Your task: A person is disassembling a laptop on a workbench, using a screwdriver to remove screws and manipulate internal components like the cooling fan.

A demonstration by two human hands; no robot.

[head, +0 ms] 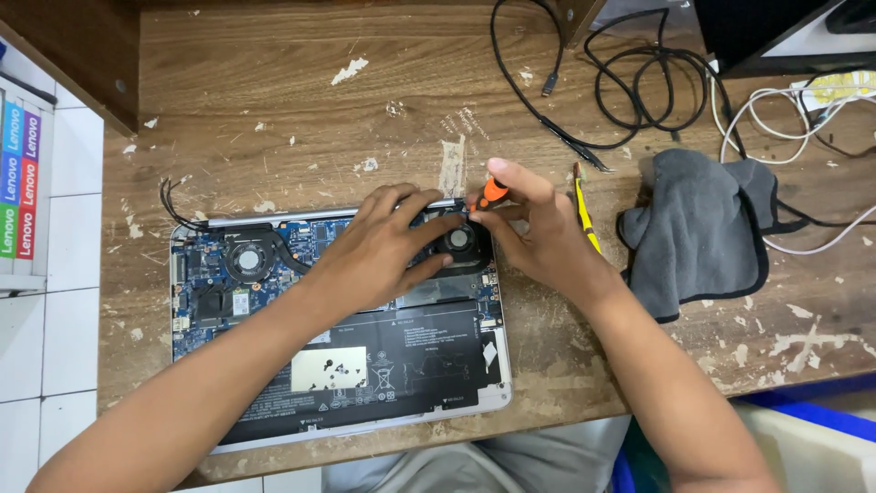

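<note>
An opened laptop [274, 429] lies bottom-up on the worn wooden table [274, 82], showing a blue circuit board, two round fans and a large black battery [411, 347]. My left hand [379, 251] rests flat on the board beside the right fan [459, 241], fingers spread and touching its edge. My right hand [534, 228] grips a small orange-handled screwdriver [491, 192], its tip down at the top corner of that fan. The left fan [247, 259] sits uncovered.
A grey cloth [707, 228] lies right of the laptop. Yellow-handled tweezers [584, 205] rest next to my right hand. Black cables [630, 82] and white cables [794, 110] trail across the back right. A blue-and-white bin [803, 429] stands below the table edge.
</note>
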